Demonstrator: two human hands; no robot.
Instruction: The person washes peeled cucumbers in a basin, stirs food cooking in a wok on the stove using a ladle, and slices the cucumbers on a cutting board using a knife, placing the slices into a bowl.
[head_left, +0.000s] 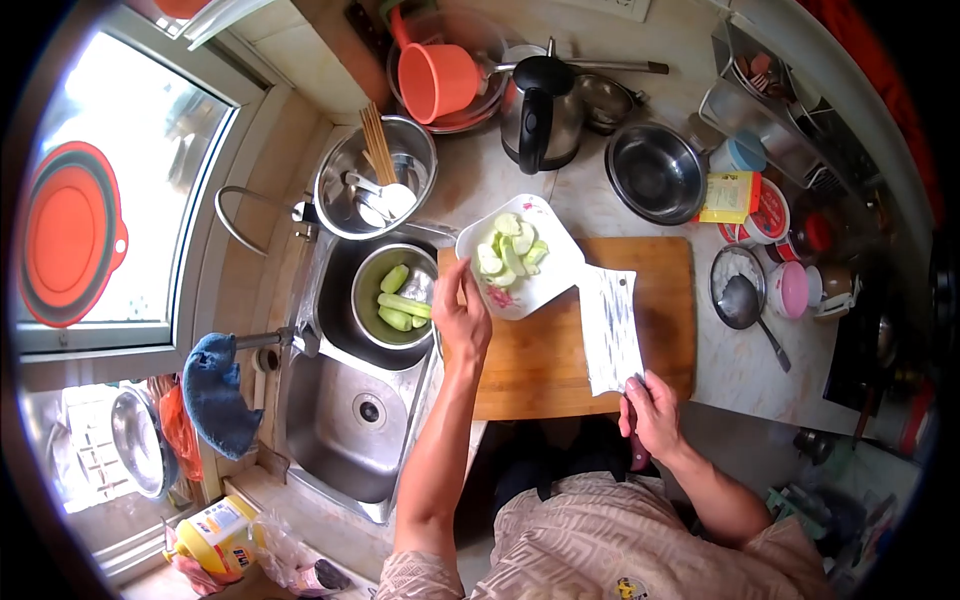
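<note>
My left hand (463, 318) is at the left edge of a white square plate (545, 290) with pink flowers, its fingers closed on the rim. Cut pieces of a pale green, peeled gourd (510, 247) lie on the plate. In my right hand (652, 412) is a cleaver (610, 335), held by its dark red handle. Its broad, shiny blade points away from me over the wooden cutting board (535, 375), with its far end close to the plate's right corner. Longer peeled gourd pieces (398, 302) sit in a metal pot (357, 308) in the sink.
Left of the board is the double sink (340, 440), with a steel bowl (330, 190) of chopsticks and spoons behind it. A kettle (545, 115), a dark metal bowl (655, 172) and an orange dipper (437, 85) stand at the back. Seasoning tubs (765, 212) and a small bowl (737, 290) line the right.
</note>
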